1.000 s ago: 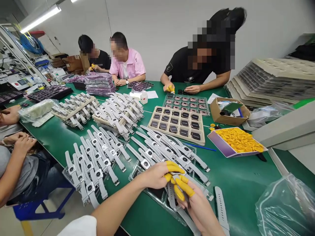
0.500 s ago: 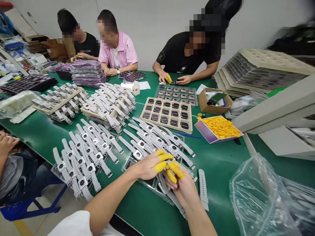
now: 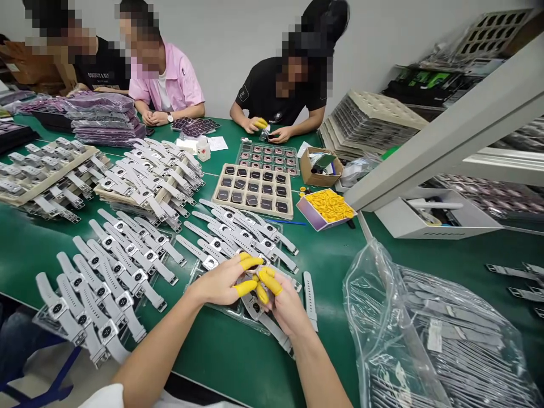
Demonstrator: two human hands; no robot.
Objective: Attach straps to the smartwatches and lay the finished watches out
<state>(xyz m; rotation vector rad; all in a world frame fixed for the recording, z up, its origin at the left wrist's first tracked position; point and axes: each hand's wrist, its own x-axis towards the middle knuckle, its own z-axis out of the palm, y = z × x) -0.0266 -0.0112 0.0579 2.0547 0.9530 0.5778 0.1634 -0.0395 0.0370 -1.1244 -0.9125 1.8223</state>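
My left hand (image 3: 225,279) and my right hand (image 3: 285,299), with yellow finger cots on several fingertips, meet over a clear tray (image 3: 199,279) near the table's front edge. Their fingers are closed together on a smartwatch (image 3: 255,309) with a grey strap, mostly hidden by the fingers; the strap runs down under my right wrist. To the right of my right hand lies a loose grey strap (image 3: 310,300). Just beyond my hands, several grey-strapped watches (image 3: 240,229) lie in slanting rows, backs up.
More watches (image 3: 102,292) fill the left front, with stacked trays of them (image 3: 148,175) behind. A beige tray of dark watch faces (image 3: 254,190) and a box of yellow finger cots (image 3: 326,207) stand ahead. Bagged straps (image 3: 459,340) lie right, under a slanting post (image 3: 446,122). Three people sit opposite.
The view has swung right, so everything sits further left and more of the bagged straps shows. My hands stay together on the watch, fingers slightly shifted.
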